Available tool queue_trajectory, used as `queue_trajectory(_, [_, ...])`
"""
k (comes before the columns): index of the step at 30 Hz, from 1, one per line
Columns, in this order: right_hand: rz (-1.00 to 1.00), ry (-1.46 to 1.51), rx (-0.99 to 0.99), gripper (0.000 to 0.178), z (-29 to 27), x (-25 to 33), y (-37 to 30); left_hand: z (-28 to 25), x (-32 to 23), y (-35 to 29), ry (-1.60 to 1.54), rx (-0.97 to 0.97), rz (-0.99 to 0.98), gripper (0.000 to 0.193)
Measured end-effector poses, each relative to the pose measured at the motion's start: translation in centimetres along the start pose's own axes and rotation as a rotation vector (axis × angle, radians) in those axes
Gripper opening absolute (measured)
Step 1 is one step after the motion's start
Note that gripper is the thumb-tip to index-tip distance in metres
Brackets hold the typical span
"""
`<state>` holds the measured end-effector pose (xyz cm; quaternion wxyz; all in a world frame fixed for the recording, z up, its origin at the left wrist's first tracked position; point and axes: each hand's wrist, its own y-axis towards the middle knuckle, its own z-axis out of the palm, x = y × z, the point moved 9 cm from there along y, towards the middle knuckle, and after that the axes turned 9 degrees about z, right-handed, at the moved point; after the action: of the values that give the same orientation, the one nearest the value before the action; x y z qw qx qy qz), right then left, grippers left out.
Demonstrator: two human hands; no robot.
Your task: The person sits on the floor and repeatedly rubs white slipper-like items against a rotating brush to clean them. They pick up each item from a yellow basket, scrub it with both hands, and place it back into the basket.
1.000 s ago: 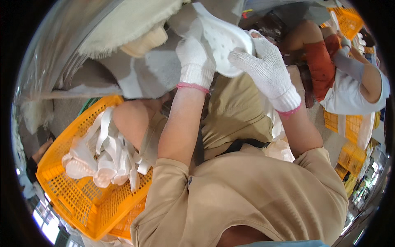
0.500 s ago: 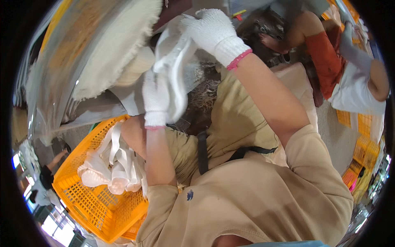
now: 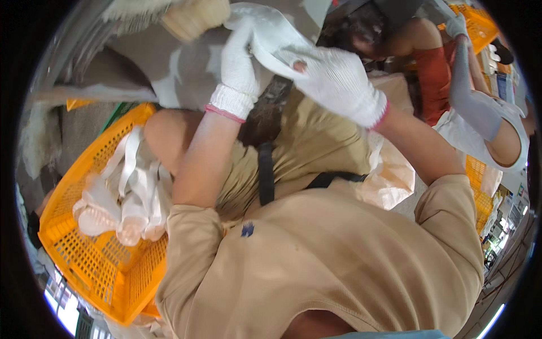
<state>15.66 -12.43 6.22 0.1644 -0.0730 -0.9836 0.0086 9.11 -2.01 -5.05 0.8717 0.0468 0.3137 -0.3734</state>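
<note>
Both my hands wear white knit gloves with pink cuff edges. A smooth white curved, strap-like piece (image 3: 276, 37) stretches between them in front of the grey machine. My left hand (image 3: 237, 65) is closed on its left side. My right hand (image 3: 341, 85) grips its right end, and a bare fingertip shows beside it through the glove. Similar white pieces with long straps and pinkish ridged rounded ends (image 3: 132, 195) lie in an orange plastic crate (image 3: 68, 248) by my left thigh.
A pale fluffy wheel (image 3: 135, 8) and a tan cylindrical part (image 3: 195, 18) are at the upper left. A grey housing (image 3: 186, 73) lies behind my left hand. Two other people sit or stand at the right, one in red clothing (image 3: 432, 85). A pale plastic sack (image 3: 389, 175) lies beside my right thigh.
Both hands have moved away from the fluffy wheel, and the left has risen. The white piece, hanging before, is now held up between both hands. The view has shifted.
</note>
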Motion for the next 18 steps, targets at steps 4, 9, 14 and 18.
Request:
queue_trajectory(4, [-0.301,0.177,-0.468,0.025,-1.5,8.7,-1.8,-1.9,-1.0,-2.2,-0.349,-0.055,0.063,0.102])
queue_trajectory(9, [-0.143,-0.062,-0.309,0.019,1.7,8.5,6.5,-7.0,-6.1,2.1,0.192,-0.199,0.39,0.042])
queue_trajectory(14, [-0.136,0.042,-0.326,0.02,1.0,8.4,4.9,-7.0,-3.3,2.9,0.117,-0.047,0.125,0.038])
queue_trajectory(18, [-0.044,0.06,-0.383,0.029,0.7,8.6,6.7,-7.5,-3.1,1.7,-0.318,-0.205,0.212,0.026])
